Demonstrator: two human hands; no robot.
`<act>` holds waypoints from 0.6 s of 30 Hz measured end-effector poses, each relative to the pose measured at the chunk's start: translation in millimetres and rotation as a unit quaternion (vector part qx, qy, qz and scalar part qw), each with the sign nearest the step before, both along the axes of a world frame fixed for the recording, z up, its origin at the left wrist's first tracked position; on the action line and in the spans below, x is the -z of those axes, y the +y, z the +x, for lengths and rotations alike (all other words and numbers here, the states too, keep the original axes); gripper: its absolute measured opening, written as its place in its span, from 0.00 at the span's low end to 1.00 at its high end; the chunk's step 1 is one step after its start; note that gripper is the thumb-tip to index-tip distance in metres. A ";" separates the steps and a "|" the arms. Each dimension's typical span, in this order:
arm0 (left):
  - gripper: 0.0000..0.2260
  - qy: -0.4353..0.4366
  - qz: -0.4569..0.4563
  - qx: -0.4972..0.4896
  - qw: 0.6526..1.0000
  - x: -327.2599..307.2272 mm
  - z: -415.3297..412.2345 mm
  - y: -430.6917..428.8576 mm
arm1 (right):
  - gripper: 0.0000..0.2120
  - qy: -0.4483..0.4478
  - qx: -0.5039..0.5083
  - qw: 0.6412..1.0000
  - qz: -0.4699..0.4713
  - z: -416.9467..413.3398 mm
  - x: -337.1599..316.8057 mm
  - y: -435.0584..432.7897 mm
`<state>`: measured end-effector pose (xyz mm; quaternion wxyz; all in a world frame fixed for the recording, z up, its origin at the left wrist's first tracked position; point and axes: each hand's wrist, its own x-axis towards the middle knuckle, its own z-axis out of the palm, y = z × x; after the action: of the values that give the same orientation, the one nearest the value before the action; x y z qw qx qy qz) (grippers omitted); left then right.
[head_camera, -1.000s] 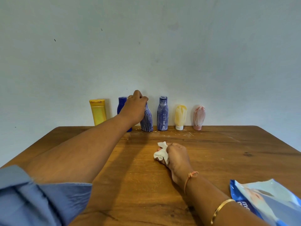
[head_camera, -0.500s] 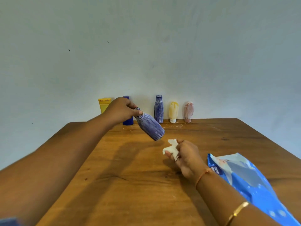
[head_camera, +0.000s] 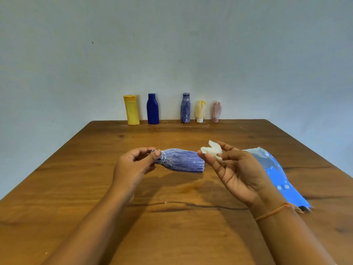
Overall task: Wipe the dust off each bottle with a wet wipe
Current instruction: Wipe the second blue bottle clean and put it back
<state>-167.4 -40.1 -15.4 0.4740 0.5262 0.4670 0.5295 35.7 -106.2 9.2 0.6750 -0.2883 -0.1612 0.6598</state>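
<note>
My left hand (head_camera: 133,165) pinches the neck of a dusty blue bottle (head_camera: 181,160), held lying sideways above the middle of the table with its base pointing right. My right hand (head_camera: 235,169), palm up, holds a crumpled white wet wipe (head_camera: 212,151) at its fingertips, right beside the bottle's base. Along the far edge by the wall stand a yellow bottle (head_camera: 131,109), a clean blue bottle (head_camera: 152,109), a dusty blue bottle (head_camera: 185,108), a dusty cream tube (head_camera: 200,111) and a dusty pink tube (head_camera: 216,111).
A blue wet-wipe packet (head_camera: 277,175) lies on the wooden table (head_camera: 172,217) to the right of my right hand. White dust specks lie on the wood near the standing bottles. A plain pale wall rises behind the table.
My left hand lifted the dusty blue bottle out of the row and brought it toward me, now level and sideways. My right hand rose from the table and turned palm up with the wipe.
</note>
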 end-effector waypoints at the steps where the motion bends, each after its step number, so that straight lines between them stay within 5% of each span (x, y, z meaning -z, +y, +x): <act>1: 0.05 -0.011 -0.001 0.003 1.000 5.6 -0.9 -4.9 | 0.18 -0.035 0.002 0.999 -0.003 -2.6 1.2 -2.8; 5: 0.03 -0.022 0.011 0.011 1.000 23.2 -3.7 -14.0 | 0.17 -0.232 0.022 0.972 -0.020 -26.2 4.9 -5.9; 9: 0.05 -0.023 0.014 0.033 0.999 32.3 -5.5 -18.3 | 0.18 -0.289 0.005 0.957 -0.005 -50.4 3.7 0.1; 15: 0.12 -0.033 0.010 0.082 0.996 36.6 -8.6 -20.4 | 0.20 -0.479 0.041 0.877 0.002 -76.5 0.1 17.8; 18: 0.16 -0.011 0.016 0.093 0.995 37.8 -8.7 -22.3 | 0.20 -0.603 0.063 0.793 0.058 -88.4 7.7 25.5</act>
<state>-176.1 -62.4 -53.2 0.5175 0.5696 0.4021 0.4961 -52.8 -80.6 1.5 0.4962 -0.5978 -0.5550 0.2974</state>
